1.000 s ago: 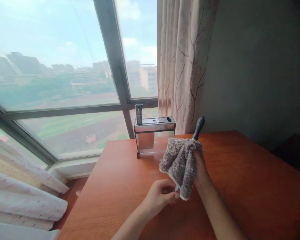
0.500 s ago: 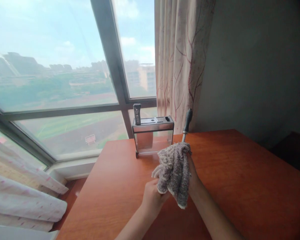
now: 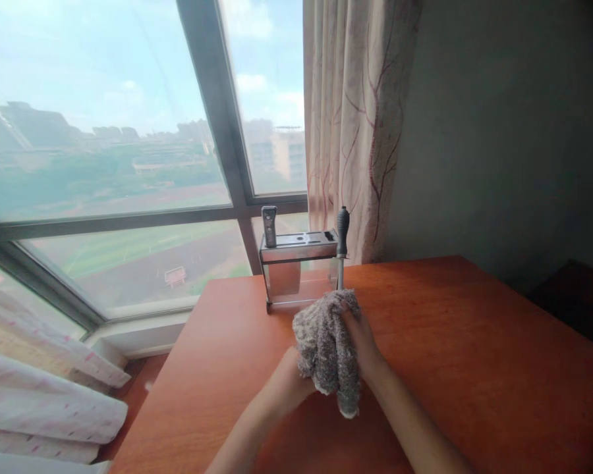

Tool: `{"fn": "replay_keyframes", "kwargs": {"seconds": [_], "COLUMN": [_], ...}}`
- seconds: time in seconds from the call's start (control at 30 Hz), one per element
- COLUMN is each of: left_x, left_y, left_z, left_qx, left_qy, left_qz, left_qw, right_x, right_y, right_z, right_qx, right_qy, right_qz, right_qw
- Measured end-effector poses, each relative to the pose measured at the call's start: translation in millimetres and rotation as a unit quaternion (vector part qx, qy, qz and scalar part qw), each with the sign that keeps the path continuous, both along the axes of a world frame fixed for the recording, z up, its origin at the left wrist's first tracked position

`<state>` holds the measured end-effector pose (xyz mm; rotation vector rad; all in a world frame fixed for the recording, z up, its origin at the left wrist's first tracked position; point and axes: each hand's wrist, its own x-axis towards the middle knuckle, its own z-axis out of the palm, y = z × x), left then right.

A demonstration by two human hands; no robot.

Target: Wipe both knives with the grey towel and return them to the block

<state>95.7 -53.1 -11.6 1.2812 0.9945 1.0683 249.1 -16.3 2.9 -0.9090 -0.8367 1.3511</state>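
Note:
A bunched grey, fluffy cloth (image 3: 329, 349) is wrapped around the rod of what looks like a sharpening steel (image 3: 342, 237). Its black ribbed handle points up and part of the bare metal shows above the cloth. My right hand (image 3: 362, 332) is closed on the cloth from the right, thumb near its top. From the lower left, my left hand (image 3: 294, 382) grips the cloth, its fingers mostly hidden. Behind the steel stands a clear-sided knife block (image 3: 301, 250) with a metal top, holding one knife with a dark handle (image 3: 269, 227).
Everything stands on a reddish-brown wooden table (image 3: 449, 329). Beyond its far edge are a window frame (image 3: 128, 220) and a patterned curtain (image 3: 350, 131). Another curtain (image 3: 44, 388) hangs low at the left, and a dark wall (image 3: 499, 131) is at the right.
The sharpening steel, the cloth and both hands have moved left. The handle now stands more upright, overlapping the right end of the knife block.

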Motion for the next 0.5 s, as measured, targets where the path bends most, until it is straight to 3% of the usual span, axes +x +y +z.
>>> {"fn": "replay_keyframes", "kwargs": {"seconds": [0.1,0.17,0.27,0.5], "left_x": [-20.4,-31.3,-36.8,-31.4], "left_y": [7.9,13.0,15.6,8.1], "left_z": [14.5,20.5,25.4,32.1], "left_qx": [0.051,0.053,0.053,0.086], "left_qy": [0.077,0.078,0.040,-0.026], "left_qz": [-0.051,0.037,0.159,0.169], "left_qw": [0.994,0.995,0.985,0.982], "right_x": [1.9,-0.2,-9.6,-35.4], "right_y": [-1.8,-3.9,-9.7,-24.4], "right_z": [3.1,5.7,7.8,0.6], "right_qx": [0.017,0.018,0.005,0.050], "right_qy": [-0.025,-0.040,-0.056,-0.082], "right_qz": [0.001,0.016,0.095,0.269], "right_qw": [1.000,0.999,0.994,0.958]}}
